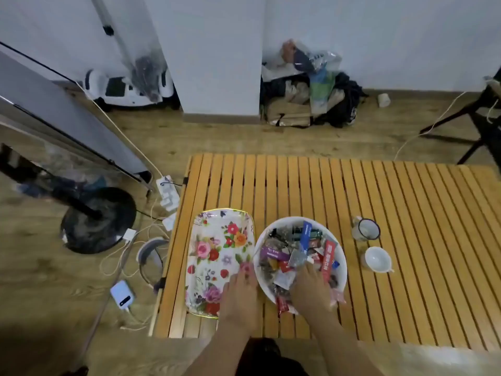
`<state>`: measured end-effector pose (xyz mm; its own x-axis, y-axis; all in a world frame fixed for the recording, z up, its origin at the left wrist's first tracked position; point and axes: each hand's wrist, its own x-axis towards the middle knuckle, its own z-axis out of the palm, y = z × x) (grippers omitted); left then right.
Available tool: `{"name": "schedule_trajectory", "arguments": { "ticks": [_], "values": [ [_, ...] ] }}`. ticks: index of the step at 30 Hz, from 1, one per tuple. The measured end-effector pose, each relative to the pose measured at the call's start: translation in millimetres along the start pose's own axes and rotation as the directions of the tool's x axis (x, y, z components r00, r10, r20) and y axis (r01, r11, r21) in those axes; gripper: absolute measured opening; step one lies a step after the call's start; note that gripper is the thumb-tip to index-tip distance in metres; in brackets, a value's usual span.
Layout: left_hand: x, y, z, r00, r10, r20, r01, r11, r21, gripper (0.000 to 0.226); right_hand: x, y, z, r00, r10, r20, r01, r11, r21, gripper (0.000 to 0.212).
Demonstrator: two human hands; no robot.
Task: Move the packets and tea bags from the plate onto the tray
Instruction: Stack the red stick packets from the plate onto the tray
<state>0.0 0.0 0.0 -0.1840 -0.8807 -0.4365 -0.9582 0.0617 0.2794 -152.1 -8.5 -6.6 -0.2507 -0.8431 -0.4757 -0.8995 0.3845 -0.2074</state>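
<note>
A white plate [342, 270] heaped with several packets and tea bags [295, 248] sits near the front of the slatted wooden table. Left of it lies a flower-patterned tray [214, 240] with nothing on its visible surface. My right hand [310, 284] reaches into the near side of the plate, its fingers down among the packets; what they grip is hidden. My left hand [240, 290] rests flat on the tray's right near part, fingers pointing away from me. A red packet [282, 305] hangs over the plate's near rim.
An enamel mug [366, 229] and a white cup [377, 259] stand to the right of the plate. The slatted table [406, 202] stretches back and to the right. On the floor to the left lie cables, a power strip [167, 191] and a fan base [99, 219].
</note>
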Motion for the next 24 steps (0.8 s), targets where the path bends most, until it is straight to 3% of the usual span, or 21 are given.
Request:
{"name": "schedule_trajectory", "arguments": {
  "ticks": [4, 9, 14, 17, 19, 21, 24],
  "values": [
    [57, -8, 69, 0.962, 0.176, -0.207, -0.204, 0.971, -0.124, 0.040, 52, 19, 57, 0.945, 0.157, -0.286, -0.051, 0.938, 0.344, 0.040],
    [99, -30, 131, 0.872, 0.245, -0.423, -0.324, 0.938, -0.125, 0.044, 78, 51, 100, 0.843, 0.045, -0.535, 0.131, 0.949, 0.286, 0.036],
    [101, -39, 151, 0.785, 0.257, -0.563, -0.397, 0.907, -0.139, 0.037, 100, 69, 105, 0.815, -0.063, -0.575, 0.295, 0.900, 0.321, 0.041],
    [87, -38, 154, 0.747, 0.238, -0.620, -0.406, 0.903, -0.142, 0.050, 91, 70, 109, 0.778, -0.078, -0.623, 0.391, 0.836, 0.384, 0.040],
    [71, -34, 149, 0.724, 0.210, -0.657, -0.406, 0.900, -0.160, 0.048, 74, 78, 111, 0.768, -0.104, -0.632, 0.354, 0.891, 0.284, 0.043],
    [48, -32, 154, 0.693, 0.181, -0.697, -0.413, 0.893, -0.178, 0.032, 52, 91, 122, 0.775, -0.127, -0.620, 0.319, 0.924, 0.210, 0.038],
    [25, -23, 160, 0.772, 0.202, -0.602, -0.352, 0.925, -0.141, 0.022, 31, 100, 124, 0.823, -0.100, -0.560, 0.274, 0.932, 0.237, 0.032]
  ]
}}
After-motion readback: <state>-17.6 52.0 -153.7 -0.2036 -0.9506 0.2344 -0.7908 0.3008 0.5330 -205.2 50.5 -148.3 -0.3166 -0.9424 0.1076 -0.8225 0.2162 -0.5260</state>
